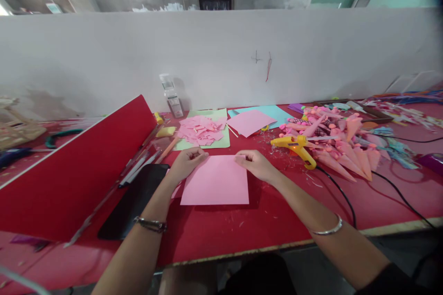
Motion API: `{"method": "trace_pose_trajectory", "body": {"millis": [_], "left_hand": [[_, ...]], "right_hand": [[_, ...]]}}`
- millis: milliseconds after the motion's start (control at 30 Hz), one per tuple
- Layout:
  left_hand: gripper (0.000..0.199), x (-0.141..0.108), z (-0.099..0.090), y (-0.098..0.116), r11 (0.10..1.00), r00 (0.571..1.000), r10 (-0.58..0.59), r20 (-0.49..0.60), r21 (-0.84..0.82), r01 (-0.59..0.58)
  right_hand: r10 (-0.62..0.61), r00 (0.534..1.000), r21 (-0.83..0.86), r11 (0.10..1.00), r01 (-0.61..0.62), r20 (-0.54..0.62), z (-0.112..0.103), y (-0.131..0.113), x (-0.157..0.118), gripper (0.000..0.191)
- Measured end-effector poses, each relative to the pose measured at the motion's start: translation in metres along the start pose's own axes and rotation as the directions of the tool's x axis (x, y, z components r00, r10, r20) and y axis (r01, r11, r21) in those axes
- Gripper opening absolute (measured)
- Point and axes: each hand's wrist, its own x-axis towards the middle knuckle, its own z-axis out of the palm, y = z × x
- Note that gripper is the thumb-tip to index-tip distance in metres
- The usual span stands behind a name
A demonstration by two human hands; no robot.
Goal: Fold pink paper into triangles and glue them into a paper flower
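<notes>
A flat sheet of pink paper (217, 182) is held above the red table, its far corners pinched by my two hands. My left hand (188, 162) is closed on the far left corner, thumb on top. At the far right corner, my right hand (256, 164) grips the paper in the same way. Part of another pink piece shows beneath the sheet's left edge, mostly hidden. Just beyond the hands, a heap of small pink paper scraps (200, 130) lies on a light green sheet (224, 140).
A yellow glue gun (294, 146) lies at right beside a pile of pink paper cones (341, 138). More pink paper (251, 122) rests on blue sheets (278, 114). At left are a black tray-like object (138, 203), pens (136, 170) and an upright red board (83, 170).
</notes>
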Motion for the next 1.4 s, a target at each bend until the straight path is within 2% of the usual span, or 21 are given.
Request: {"method": "trace_pose_trajectory", "body": {"millis": [67,133,200,267,333,433,500,567,633,733,833,900,967,1033,1100,1133,1167,1267,1333,1400], "left_hand": [[0.031,-0.001,0.000,0.002,0.998,0.998,-0.022,-0.053,-0.058,0.019],[0.036,-0.003,-0.002,0.003,0.980,0.986,-0.075,-0.149,-0.192,0.045],[0.039,-0.003,-0.006,0.004,0.930,0.961,-0.150,-0.233,-0.362,0.057],[0.038,-0.003,-0.008,0.006,0.862,0.945,-0.192,-0.263,-0.506,0.034],[0.035,-0.002,-0.008,0.007,0.792,0.959,-0.168,-0.229,-0.610,-0.007],[0.045,-0.003,0.000,0.008,0.714,0.997,-0.023,-0.079,-0.699,-0.039],[0.061,-0.005,0.007,0.004,0.725,0.996,0.075,0.043,-0.688,-0.024],[0.074,-0.007,0.012,-0.001,0.778,0.987,0.097,0.127,-0.629,0.005],[0.080,-0.009,0.015,-0.006,0.825,0.988,0.066,0.141,-0.565,0.025],[0.083,-0.013,0.019,-0.007,0.843,0.986,0.043,0.162,-0.535,0.052],[0.080,-0.016,0.025,-0.001,0.820,0.978,0.051,0.200,-0.568,0.074],[0.074,-0.018,0.030,0.004,0.809,0.980,0.042,0.193,-0.582,0.080],[0.069,-0.019,0.034,0.009,0.808,0.983,0.035,0.183,-0.584,0.080],[0.067,-0.019,0.038,0.011,0.822,0.985,0.046,0.166,-0.566,0.057],[0.067,-0.018,0.040,0.011,0.857,0.986,0.067,0.155,-0.515,0.023],[0.068,-0.018,0.041,0.011,0.879,0.985,0.079,0.156,-0.477,0.005],[0.068,-0.018,0.042,0.010,0.901,0.982,0.088,0.165,-0.433,-0.008],[0.072,-0.019,0.043,0.010,0.945,0.970,0.097,0.222,-0.326,-0.020],[0.074,-0.021,0.045,0.011,0.951,0.962,0.094,0.258,-0.308,-0.011],[0.075,-0.022,0.046,0.012,0.949,0.955,0.099,0.280,-0.316,-0.006]], "right_hand": [[-0.030,0.999,-0.040,0.999,0.029,-0.014,0.000,-0.001,0.000,0.026],[-0.044,0.998,-0.027,0.999,0.043,-0.049,0.000,-0.001,0.000,0.025],[-0.033,0.993,0.039,0.999,0.037,-0.115,0.000,-0.001,0.000,0.025],[0.015,0.977,0.162,0.987,0.020,-0.213,0.000,0.000,0.001,0.024],[0.110,0.958,0.324,0.946,-0.019,-0.263,0.002,0.002,0.002,0.024],[0.214,0.956,0.520,0.850,-0.081,-0.202,0.005,0.005,0.003,0.023],[0.235,0.959,0.581,0.807,-0.104,-0.156,0.008,0.006,0.004,0.021],[0.252,0.964,0.593,0.790,-0.155,-0.084,0.010,0.005,0.003,0.019],[0.252,0.966,0.549,0.801,-0.238,0.051,0.012,0.003,0.002,0.019],[0.216,0.940,0.435,0.843,-0.316,0.264,0.015,0.000,-0.002,0.020],[0.183,0.921,0.398,0.860,-0.320,0.345,0.018,-0.003,-0.004,0.020],[0.192,0.921,0.376,0.870,-0.319,0.338,0.020,-0.003,-0.004,0.019],[0.202,0.948,0.326,0.904,-0.278,0.247,0.022,-0.001,-0.003,0.018],[0.174,0.984,0.252,0.952,-0.176,0.031,0.022,0.000,-0.001,0.022],[0.104,0.977,0.170,0.983,-0.072,-0.186,0.022,0.001,0.001,0.028],[0.069,0.969,0.152,0.988,-0.033,-0.237,0.021,0.000,0.001,0.029],[0.039,0.971,0.159,0.987,-0.001,-0.238,0.021,-0.001,0.001,0.029],[-0.064,0.995,0.313,0.946,0.086,-0.079,0.023,-0.006,-0.003,0.026],[-0.116,0.993,0.405,0.908,0.108,-0.004,0.027,-0.008,-0.006,0.029],[-0.125,0.992,0.428,0.897,0.107,0.013,0.030,-0.008,-0.007,0.034]]}}
